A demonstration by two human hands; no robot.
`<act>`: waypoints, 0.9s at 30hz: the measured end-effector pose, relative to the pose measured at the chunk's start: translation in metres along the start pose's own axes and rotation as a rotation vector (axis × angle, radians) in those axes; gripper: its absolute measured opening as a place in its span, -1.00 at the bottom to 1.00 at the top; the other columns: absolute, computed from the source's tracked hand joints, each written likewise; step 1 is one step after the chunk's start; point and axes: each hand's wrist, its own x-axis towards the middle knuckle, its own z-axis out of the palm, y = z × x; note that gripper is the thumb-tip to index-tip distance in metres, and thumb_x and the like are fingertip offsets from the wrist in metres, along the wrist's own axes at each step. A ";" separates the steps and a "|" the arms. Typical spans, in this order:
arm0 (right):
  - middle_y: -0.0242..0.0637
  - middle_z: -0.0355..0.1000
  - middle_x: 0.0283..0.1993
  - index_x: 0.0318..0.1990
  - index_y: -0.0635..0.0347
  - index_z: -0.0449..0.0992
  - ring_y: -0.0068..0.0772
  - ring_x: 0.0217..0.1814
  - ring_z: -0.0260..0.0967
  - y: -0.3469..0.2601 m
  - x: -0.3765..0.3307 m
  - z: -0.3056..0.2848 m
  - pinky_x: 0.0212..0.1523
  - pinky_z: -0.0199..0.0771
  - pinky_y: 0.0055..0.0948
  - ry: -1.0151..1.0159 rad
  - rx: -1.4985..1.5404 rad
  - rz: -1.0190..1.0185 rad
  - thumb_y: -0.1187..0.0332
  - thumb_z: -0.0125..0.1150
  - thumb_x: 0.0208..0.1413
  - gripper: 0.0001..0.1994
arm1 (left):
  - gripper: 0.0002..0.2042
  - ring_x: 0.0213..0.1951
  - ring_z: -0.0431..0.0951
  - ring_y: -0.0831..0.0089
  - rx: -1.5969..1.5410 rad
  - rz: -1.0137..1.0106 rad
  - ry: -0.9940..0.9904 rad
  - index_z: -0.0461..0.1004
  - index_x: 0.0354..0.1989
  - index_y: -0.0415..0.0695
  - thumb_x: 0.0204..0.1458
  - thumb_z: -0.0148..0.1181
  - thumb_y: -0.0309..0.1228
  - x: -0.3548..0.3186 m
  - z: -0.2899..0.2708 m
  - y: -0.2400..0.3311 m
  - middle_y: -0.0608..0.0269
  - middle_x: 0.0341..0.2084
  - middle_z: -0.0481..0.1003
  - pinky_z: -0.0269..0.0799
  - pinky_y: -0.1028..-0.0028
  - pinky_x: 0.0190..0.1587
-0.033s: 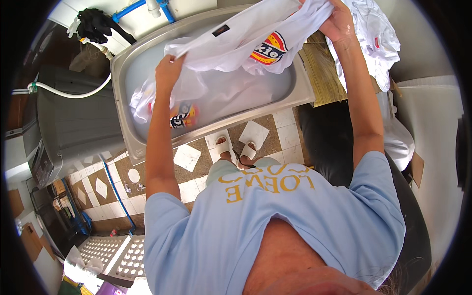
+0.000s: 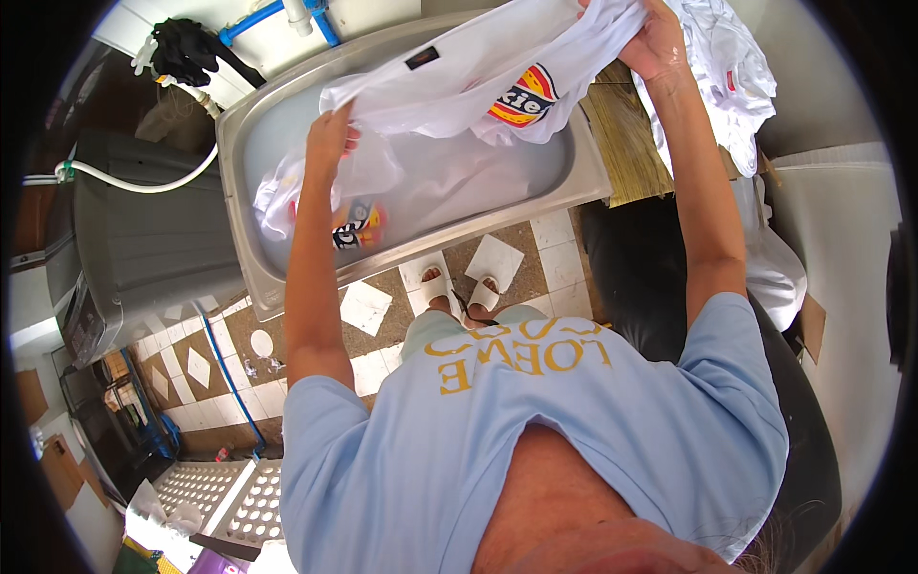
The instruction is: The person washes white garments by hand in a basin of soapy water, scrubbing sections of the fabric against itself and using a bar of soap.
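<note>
A white T-shirt (image 2: 459, 91) with a yellow, red and dark printed patch is stretched above the steel sink (image 2: 583, 177). Its left end is pinched in my left hand (image 2: 330, 143). At the far right, my right hand (image 2: 657, 48) grips the other end of the T-shirt, its fingers partly hidden by the cloth. Under it, more white clothing (image 2: 359, 177) lies in the cloudy water, and a similar colourful print shows near the sink's front wall.
A wooden board (image 2: 622, 143) adjoins the sink's right end, with a heap of white clothes (image 2: 732, 86) on it. Left of the sink stands a grey machine (image 2: 158, 225) with a white hose (image 2: 153, 187). Black cloth (image 2: 186, 53) hangs at the back left.
My left hand has turned slightly at the T-shirt's edge, so more of its fingers show. The cloth has shifted a little; my right hand stays in place.
</note>
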 end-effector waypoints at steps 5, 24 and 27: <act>-0.06 0.51 -0.14 -0.17 0.38 0.50 -0.08 -0.01 0.42 -0.011 -0.016 0.025 0.12 0.31 -0.10 0.079 0.012 0.002 -0.19 -0.06 0.12 -0.35 | -0.44 -0.24 0.50 0.17 -1.006 -0.086 -0.155 0.32 0.02 -0.19 0.04 -0.04 0.05 -0.007 0.010 0.043 0.04 -0.21 0.49 0.42 0.22 -0.14; 0.00 0.43 0.02 -0.01 0.48 0.43 -0.09 0.10 0.36 -0.012 -0.011 0.002 0.23 0.19 -0.20 -0.129 -0.075 0.181 -0.28 -0.23 0.12 -0.19 | -0.71 -0.51 0.42 0.36 -0.828 -0.088 -0.137 0.30 -0.12 -0.26 -0.04 0.09 -0.47 -0.013 -0.060 0.078 -0.05 -0.34 0.52 0.45 0.38 -0.34; 0.01 0.43 0.03 0.00 0.49 0.42 -0.07 0.12 0.35 -0.014 -0.009 0.001 0.25 0.17 -0.20 -0.209 -0.032 0.185 -0.29 -0.23 0.12 -0.18 | -0.72 -0.37 0.48 0.36 -0.819 -0.061 -0.112 0.35 -0.14 -0.26 -0.07 0.15 -0.51 -0.022 -0.063 0.086 0.04 -0.32 0.50 0.46 0.39 -0.26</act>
